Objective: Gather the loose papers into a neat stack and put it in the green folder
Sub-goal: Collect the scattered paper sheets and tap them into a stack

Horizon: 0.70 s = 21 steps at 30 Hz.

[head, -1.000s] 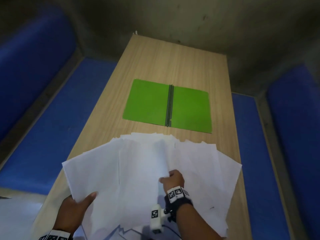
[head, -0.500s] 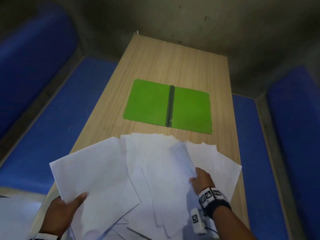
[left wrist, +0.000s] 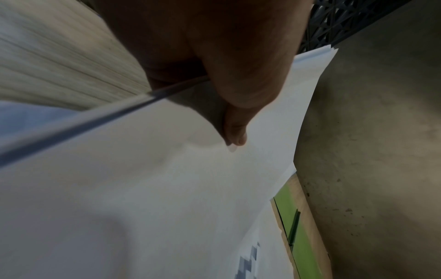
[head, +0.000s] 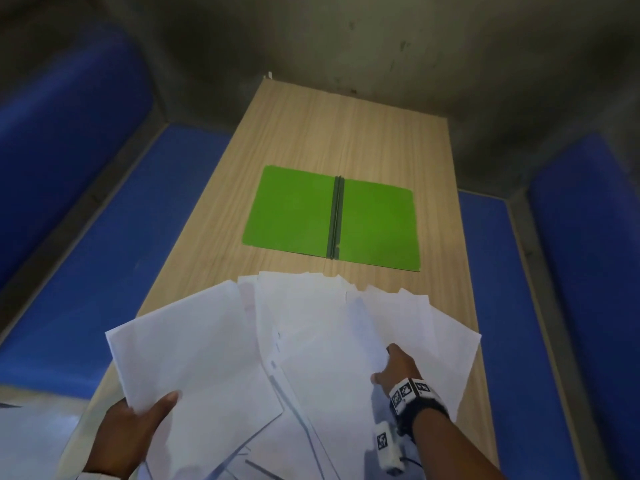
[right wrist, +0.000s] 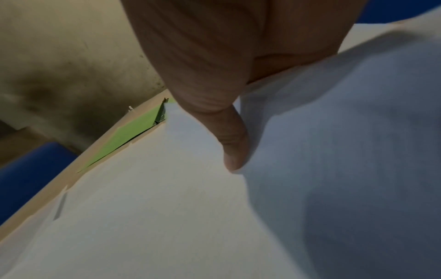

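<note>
Several loose white papers (head: 311, 341) lie fanned across the near end of the wooden table (head: 346, 140). My left hand (head: 135, 431) holds a small sheaf of white sheets (head: 194, 358) lifted at the left, thumb (left wrist: 235, 132) on top and fingers underneath. My right hand (head: 394, 368) grips the edge of a sheet (head: 367, 327) in the right part of the fan, thumb (right wrist: 233, 147) pressed on top of the paper (right wrist: 167, 207). The green folder (head: 332, 218) lies open and flat beyond the papers, empty, and shows in both wrist views as a green folder strip (left wrist: 303, 237) (right wrist: 128, 136).
Blue padded benches (head: 114, 237) (head: 498, 306) run along both long sides of the table. A grey concrete wall (head: 381, 39) stands past the far end. Bare wood (head: 329, 123) shows beyond the folder.
My right hand slid rightward across the fan to a sheet further right. My left hand drew its sheaf out to the left, lifted clear of the rest.
</note>
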Tool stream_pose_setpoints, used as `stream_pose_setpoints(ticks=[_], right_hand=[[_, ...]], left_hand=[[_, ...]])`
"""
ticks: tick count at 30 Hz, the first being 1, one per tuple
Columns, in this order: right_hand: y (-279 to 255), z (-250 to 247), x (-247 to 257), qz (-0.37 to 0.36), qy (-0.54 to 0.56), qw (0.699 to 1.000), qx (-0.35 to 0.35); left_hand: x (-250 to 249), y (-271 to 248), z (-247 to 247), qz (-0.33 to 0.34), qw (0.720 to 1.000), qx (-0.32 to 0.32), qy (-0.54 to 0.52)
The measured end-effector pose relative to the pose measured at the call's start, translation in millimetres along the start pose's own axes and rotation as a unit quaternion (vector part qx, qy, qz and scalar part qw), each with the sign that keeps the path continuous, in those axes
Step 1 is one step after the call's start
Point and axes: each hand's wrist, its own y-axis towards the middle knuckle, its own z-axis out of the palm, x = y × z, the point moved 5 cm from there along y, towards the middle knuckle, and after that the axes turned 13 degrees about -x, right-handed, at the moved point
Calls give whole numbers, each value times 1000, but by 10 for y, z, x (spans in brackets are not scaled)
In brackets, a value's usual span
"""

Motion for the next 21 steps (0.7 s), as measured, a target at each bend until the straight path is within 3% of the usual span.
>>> stream_pose_setpoints(ticks=[3, 6, 10, 14, 21], right_hand=[[12, -88, -123, -1, 64, 998, -24], [77, -307, -328, 57, 138, 985, -90], [198, -599, -582, 121, 144, 968, -168], [299, -618, -611, 141, 115, 974, -138], [292, -526, -579, 120, 192, 964, -137]], left_hand=[[-7, 6, 20, -9, 1000, 4, 8], [-5, 10, 27, -4, 1000, 4, 6], [34, 16, 35, -4, 1000, 3, 4], [-5, -22, 41, -3, 1000, 9, -2], [-47, -64, 123, -6, 1000, 11, 5]])
